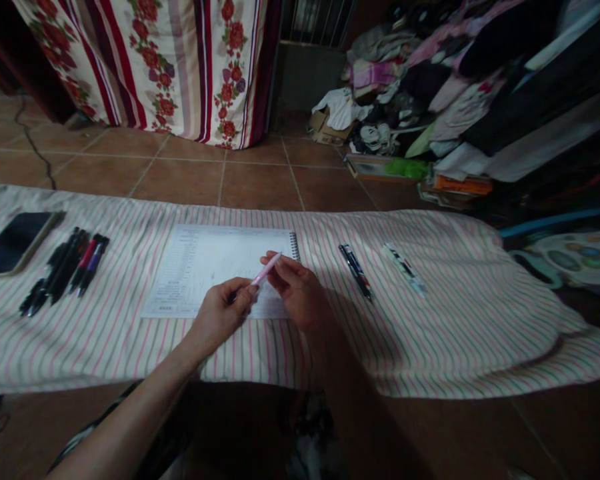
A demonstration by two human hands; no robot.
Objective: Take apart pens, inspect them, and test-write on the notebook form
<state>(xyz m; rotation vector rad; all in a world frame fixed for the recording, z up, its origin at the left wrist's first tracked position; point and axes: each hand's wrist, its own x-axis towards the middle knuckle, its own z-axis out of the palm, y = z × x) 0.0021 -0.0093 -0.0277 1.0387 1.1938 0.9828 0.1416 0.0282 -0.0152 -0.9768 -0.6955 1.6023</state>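
Note:
A pink pen (267, 268) is held between both hands above a spiral notepad (180, 280). My left hand (226, 305) is closed around its lower end. The fingers of my right hand (299, 291) pinch it near the upper tip, which points up and to the right. Printed text and faint pen marks show on the notepad page, whose wire binding (295, 245) lies along the right side. Two dark pens (356, 272) rest to the right of my right hand, and beyond them are light patterned pens (404, 268).
Several black, red and purple pens (65, 270) lie at the left, beside a phone (17, 241). A striped cloth (460, 320) covers the table. Past it are a tiled floor (255, 183), a flowered curtain (180, 67) and piled clothes (410, 80).

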